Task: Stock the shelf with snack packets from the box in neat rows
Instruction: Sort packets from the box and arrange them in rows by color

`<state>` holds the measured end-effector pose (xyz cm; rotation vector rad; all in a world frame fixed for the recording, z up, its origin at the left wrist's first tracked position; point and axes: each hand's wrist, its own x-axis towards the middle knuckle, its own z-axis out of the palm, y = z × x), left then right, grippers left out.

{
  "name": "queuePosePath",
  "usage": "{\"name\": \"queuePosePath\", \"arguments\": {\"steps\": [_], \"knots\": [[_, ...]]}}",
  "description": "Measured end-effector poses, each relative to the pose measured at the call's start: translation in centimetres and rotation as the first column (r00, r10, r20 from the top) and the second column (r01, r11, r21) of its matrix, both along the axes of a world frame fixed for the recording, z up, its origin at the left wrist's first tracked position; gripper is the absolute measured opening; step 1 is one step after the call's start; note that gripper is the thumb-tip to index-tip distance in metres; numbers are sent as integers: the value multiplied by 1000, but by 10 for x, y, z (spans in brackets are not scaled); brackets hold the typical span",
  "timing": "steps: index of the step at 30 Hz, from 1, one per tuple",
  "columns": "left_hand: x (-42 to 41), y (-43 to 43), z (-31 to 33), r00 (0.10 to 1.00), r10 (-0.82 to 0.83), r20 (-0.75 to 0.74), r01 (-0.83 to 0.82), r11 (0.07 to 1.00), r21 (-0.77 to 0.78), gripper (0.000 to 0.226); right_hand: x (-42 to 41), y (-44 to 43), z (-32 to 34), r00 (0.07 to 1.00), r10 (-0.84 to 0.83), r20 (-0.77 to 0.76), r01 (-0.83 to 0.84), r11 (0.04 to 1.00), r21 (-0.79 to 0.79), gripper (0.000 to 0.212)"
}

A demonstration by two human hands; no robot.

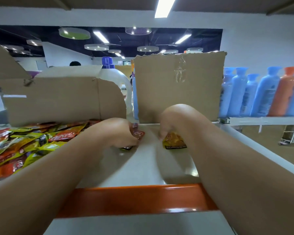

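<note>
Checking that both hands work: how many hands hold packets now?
2. The left hand grips red packets beside the box; the right hand grips a yellow packet nearer the upright cardboard. More may hide under fingers.

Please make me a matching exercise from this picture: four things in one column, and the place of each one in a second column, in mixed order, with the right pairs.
Things
1. red packet
2. yellow packet
3. white bottle
4. orange bottle

Places
A. among the blue bottles, far right
B. held in the right hand
C. behind the box
D. held in the left hand

Pairs: 1-D, 2-B, 3-C, 4-A
</note>
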<state>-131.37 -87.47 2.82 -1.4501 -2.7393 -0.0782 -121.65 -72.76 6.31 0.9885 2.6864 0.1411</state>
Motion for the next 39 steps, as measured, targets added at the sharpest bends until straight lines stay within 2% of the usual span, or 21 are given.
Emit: {"name": "queuePosePath", "arguments": {"steps": [3, 7, 11, 14, 18, 25, 32, 39], "knots": [[-3, -1, 4, 1000, -26, 2, 26, 1000, -3, 30, 1, 7, -3, 998, -56, 28, 58, 995, -78, 25], [2, 0, 9, 998, -68, 15, 67, 997, 44, 26, 17, 13, -2, 990, -142, -7, 138, 971, -193, 44], [19, 5, 12, 991, -130, 44, 124, 985, 119, 24, 55, 33, -5, 983, -177, -59, 153, 946, -284, 44], [44, 18, 13, 983, -163, 80, 150, 977, 152, 27, 105, 50, -3, 968, -111, -226, 76, 985, -158, 30], [102, 56, 16, 974, -217, 69, 198, 957, 213, 28, 193, 76, -6, 886, -74, -457, 52, 997, -60, 16], [258, 147, 12, 941, -338, 32, 317, 907, 278, 25, 373, 127, -24, 726, -126, -676, 74, 992, -106, 11], [396, 220, -3, 912, -404, 66, 375, 889, 264, 30, 526, 173, -60, 664, -218, -715, 215, 972, -96, 14], [455, 260, -72, 895, -434, 106, 400, 884, 241, 25, 596, 208, -116, 631, -284, -722, 295, 949, -115, 16]]}}
